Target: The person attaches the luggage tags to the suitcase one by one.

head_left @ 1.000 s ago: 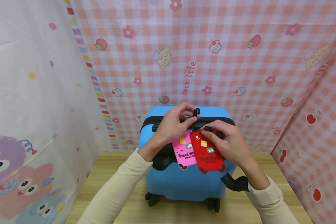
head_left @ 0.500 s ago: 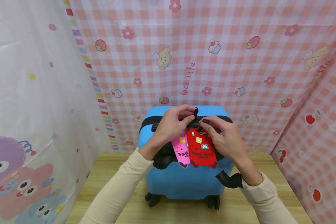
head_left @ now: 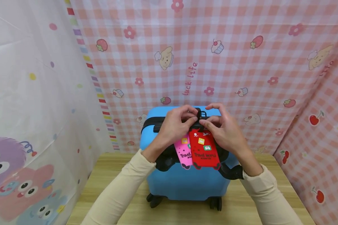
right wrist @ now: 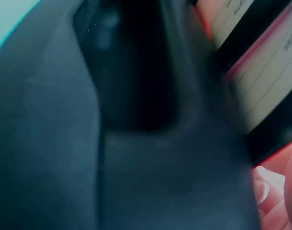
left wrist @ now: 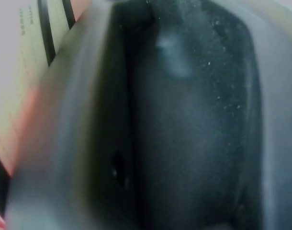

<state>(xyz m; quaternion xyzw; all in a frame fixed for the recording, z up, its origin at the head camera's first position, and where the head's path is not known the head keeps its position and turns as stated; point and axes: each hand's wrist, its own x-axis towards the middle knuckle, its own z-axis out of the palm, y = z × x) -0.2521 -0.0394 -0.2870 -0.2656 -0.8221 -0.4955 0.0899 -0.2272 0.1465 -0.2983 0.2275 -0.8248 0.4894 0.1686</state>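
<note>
A blue suitcase [head_left: 186, 184] stands upright in the middle of the head view. Two luggage tags hang in front of it, a red luggage tag [head_left: 205, 159] partly overlapping a pink luggage tag [head_left: 183, 153]. My left hand [head_left: 174, 125] pinches a black strap [head_left: 199, 114] above the tags. With thumb and fingers my right hand [head_left: 228, 128] pinches the strap close to a small black buckle [head_left: 203, 114], its index finger lifted off. Lined tag backs [right wrist: 261, 62] show in the right wrist view; a dark blurred shape fills most of both wrist views.
The suitcase's black wheels [head_left: 215, 203] rest on a wood-grain table [head_left: 191, 215], which extends to both sides. A pink checked cloth [head_left: 186, 47] hangs close behind. White printed cloth [head_left: 39, 93] hangs at the left. A black handle crosses the suitcase behind the hands.
The right hand has moved up and left, closer to the left hand, bringing the red tag left over the pink one. Its index finger has lifted, and the buckle now shows.
</note>
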